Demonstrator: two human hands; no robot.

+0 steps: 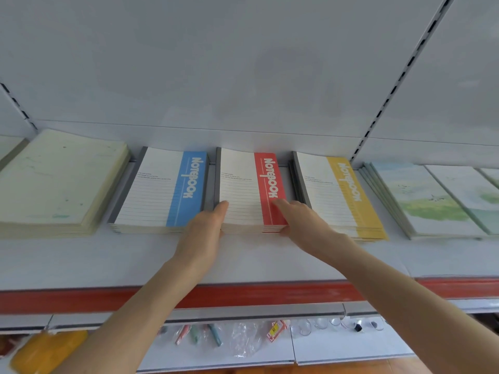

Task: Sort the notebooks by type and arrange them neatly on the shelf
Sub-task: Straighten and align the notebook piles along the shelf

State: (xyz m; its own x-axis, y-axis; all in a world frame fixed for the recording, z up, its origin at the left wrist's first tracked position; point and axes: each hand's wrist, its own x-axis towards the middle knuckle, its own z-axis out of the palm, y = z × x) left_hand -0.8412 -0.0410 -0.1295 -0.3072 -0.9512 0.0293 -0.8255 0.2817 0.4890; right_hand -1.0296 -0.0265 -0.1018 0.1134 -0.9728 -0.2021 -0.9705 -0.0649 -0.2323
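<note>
On the white metal shelf (243, 260) under our hands: five groups of notebooks lie flat in a row.
Red-banded stack of lined white notebooks (240, 201): it sits between our two hands, its cover reading "Notebook" along the red band.
Left hand (204, 229): it rests against the left front corner of the red-banded stack, thumb (222, 205) laid straight on the top cover. Its other fingers are hidden behind the hand, so we cannot tell whether they curl round the stack.
Right hand (299, 220): its fingers are stretched out, the index fingertip (278, 202) pressing on the red band; the thumb touches the stack's right front corner.
Blue-banded stack of lined white notebooks (162, 195): just left of our left hand, apart from the red one.
Yellow-banded stack of lined white notebooks (332, 198): just right of our right hand.
Pale cream plain-covered notebook stack (54, 184): farther left, beyond the blue.
Watercolour-printed green and blue notebooks (421, 201): farther right, overlapping one another.
Red plastic edge strip (243, 295): it runs along the shelf front, beneath our forearms.
Lower shelf: pens in clear plastic sleeves (199, 334) lie below our wrists.
</note>
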